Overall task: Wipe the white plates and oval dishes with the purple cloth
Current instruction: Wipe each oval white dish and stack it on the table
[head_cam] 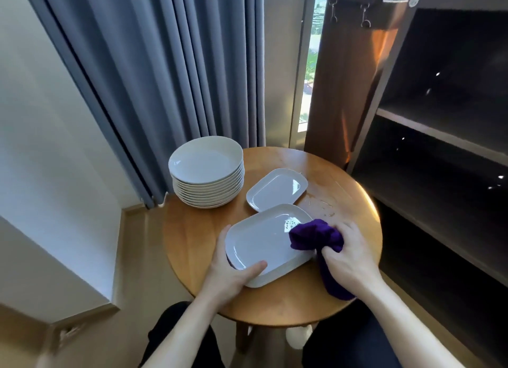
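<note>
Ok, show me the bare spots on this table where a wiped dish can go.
Bare wood lies left of the held dish, in front of the plate stack, and at the table edge right of the small dish, though wet. The middle, with both dishes and the cloth, is crowded.

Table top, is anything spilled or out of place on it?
Yes: water droplets are spilled on the wooden table right of the small oval dish, and a bubbly wet patch sits on the large oval dish.

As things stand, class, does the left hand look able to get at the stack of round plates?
Probably yes. The left hand grips the near oval dish, but only tabletop lies between it and the stack of round plates; it must let go first.
</note>
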{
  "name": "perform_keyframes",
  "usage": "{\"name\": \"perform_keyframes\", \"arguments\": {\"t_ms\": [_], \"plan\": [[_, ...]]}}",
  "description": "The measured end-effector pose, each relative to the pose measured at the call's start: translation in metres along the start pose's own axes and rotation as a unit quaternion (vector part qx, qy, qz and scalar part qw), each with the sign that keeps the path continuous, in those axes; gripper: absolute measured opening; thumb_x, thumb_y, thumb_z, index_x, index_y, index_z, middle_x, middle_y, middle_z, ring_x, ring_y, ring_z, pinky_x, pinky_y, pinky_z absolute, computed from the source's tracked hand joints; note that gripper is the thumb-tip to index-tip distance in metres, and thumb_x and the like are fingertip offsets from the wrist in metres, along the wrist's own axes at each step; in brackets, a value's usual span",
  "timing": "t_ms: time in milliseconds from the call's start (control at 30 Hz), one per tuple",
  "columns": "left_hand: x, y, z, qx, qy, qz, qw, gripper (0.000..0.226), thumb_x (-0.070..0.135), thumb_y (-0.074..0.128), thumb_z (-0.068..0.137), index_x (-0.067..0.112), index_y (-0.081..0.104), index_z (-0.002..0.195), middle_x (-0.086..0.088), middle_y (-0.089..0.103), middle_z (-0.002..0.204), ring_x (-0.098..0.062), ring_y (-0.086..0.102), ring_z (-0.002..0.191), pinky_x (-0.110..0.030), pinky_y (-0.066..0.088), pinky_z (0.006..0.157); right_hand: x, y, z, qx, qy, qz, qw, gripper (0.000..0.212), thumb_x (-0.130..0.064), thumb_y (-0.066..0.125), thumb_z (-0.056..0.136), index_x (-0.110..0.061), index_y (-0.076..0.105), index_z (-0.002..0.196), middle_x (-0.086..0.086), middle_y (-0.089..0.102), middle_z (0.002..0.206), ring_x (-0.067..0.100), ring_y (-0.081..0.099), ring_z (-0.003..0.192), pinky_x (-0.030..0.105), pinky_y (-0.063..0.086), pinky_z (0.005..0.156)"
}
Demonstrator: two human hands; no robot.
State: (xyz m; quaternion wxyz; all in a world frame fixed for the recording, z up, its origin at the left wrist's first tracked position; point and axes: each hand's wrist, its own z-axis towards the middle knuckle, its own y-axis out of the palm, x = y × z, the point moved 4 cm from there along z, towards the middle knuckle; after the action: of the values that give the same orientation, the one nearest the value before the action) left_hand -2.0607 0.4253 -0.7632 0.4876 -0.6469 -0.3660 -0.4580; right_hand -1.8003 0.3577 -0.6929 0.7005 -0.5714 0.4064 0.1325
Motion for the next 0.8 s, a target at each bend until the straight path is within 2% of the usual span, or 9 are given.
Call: {"name": "perform_keyframes", "arguments": {"t_ms": [67,133,233,333,400,500,633,734,800], "plan": [[0.003,-0.002,-0.002,-0.008,-0.003,-0.003,1.0,0.109,0.062,0.091,0.057,0.056,0.026,0.144,0.042,0.048,0.125,0.021,0.045,0.118,0.0,0.042,0.083,-0.012,-0.006,0.002,0.023,-0.029,-0.007,0.999,0.027,-0.009,0.066,0.085,-0.028,0.062,0.103,-0.009,0.055,0.116,0.019,0.055,0.106,0.048,0.049,0.097],[0.007,-0.003,-0.005,-0.014,-0.002,0.003,1.0,0.099,0.057,0.091,0.06,0.064,0.027,0.135,0.04,0.05,0.123,0.019,0.046,0.117,0.001,0.042,0.082,-0.025,-0.008,0.006,0.048,-0.071,-0.038,0.996,0.036,-0.011,0.067,0.085,-0.031,0.062,0.114,-0.011,0.052,0.12,0.017,0.052,0.106,0.047,0.048,0.096],[0.007,0.0,-0.012,-0.022,-0.01,0.013,1.0,0.102,0.06,0.089,0.06,0.063,0.024,0.138,0.034,0.047,0.131,0.009,0.046,0.123,-0.01,0.044,0.094,-0.044,-0.004,0.02,0.074,-0.128,-0.162,0.976,0.04,-0.02,0.069,0.086,-0.037,0.062,0.122,-0.01,0.051,0.125,0.018,0.047,0.105,0.042,0.043,0.091],[0.004,0.006,-0.021,-0.024,-0.017,0.01,1.0,0.115,0.065,0.088,0.059,0.055,0.017,0.149,0.031,0.041,0.139,0.003,0.042,0.13,-0.025,0.042,0.109,-0.054,0.022,0.038,0.002,-0.123,-0.372,0.92,0.043,-0.033,0.07,0.089,-0.038,0.059,0.13,-0.002,0.052,0.137,0.025,0.048,0.121,0.044,0.043,0.098],[0.002,0.008,-0.025,-0.03,-0.023,0.012,0.999,0.119,0.067,0.088,0.057,0.054,0.015,0.15,0.029,0.041,0.141,0.0,0.042,0.131,-0.031,0.042,0.112,-0.051,0.042,0.043,-0.043,-0.106,-0.434,0.893,0.045,-0.033,0.068,0.092,-0.034,0.057,0.135,0.002,0.051,0.139,0.029,0.046,0.128,0.049,0.04,0.104],[0.002,0.007,-0.026,-0.062,-0.024,0.018,0.998,0.133,0.069,0.092,0.05,0.052,0.009,0.153,0.029,0.038,0.143,-0.002,0.04,0.134,-0.033,0.04,0.115,-0.047,0.053,0.046,-0.042,-0.113,-0.458,0.881,0.044,-0.033,0.067,0.091,-0.028,0.058,0.134,0.005,0.05,0.139,0.032,0.046,0.127,0.052,0.039,0.104],[0.0,0.004,-0.024,-0.103,-0.002,0.047,0.994,0.143,0.062,0.098,0.044,0.056,0.002,0.15,0.036,0.029,0.143,0.003,0.031,0.137,-0.019,0.03,0.111,-0.051,0.056,0.051,-0.057,-0.142,-0.472,0.868,0.046,-0.038,0.068,0.09,-0.027,0.059,0.134,0.005,0.052,0.138,0.032,0.048,0.125,0.05,0.042,0.1],[-0.001,0.005,-0.024,-0.095,0.007,0.05,0.994,0.143,0.061,0.098,0.044,0.055,0.004,0.151,0.03,0.029,0.146,-0.001,0.031,0.14,-0.028,0.033,0.117,-0.059,0.062,0.047,-0.078,-0.173,-0.468,0.863,0.043,-0.045,0.06,0.09,-0.025,0.059,0.128,0.004,0.053,0.137,0.033,0.046,0.125,0.052,0.039,0.1],[-0.003,0.005,-0.024,-0.089,0.012,0.04,0.995,0.143,0.059,0.099,0.044,0.054,0.005,0.152,0.031,0.031,0.147,0.001,0.032,0.141,-0.029,0.034,0.117,-0.067,0.067,0.042,-0.081,-0.204,-0.449,0.866,0.042,-0.054,0.045,0.089,-0.022,0.059,0.114,0.004,0.056,0.126,0.033,0.048,0.116,0.05,0.035,0.093]]}}
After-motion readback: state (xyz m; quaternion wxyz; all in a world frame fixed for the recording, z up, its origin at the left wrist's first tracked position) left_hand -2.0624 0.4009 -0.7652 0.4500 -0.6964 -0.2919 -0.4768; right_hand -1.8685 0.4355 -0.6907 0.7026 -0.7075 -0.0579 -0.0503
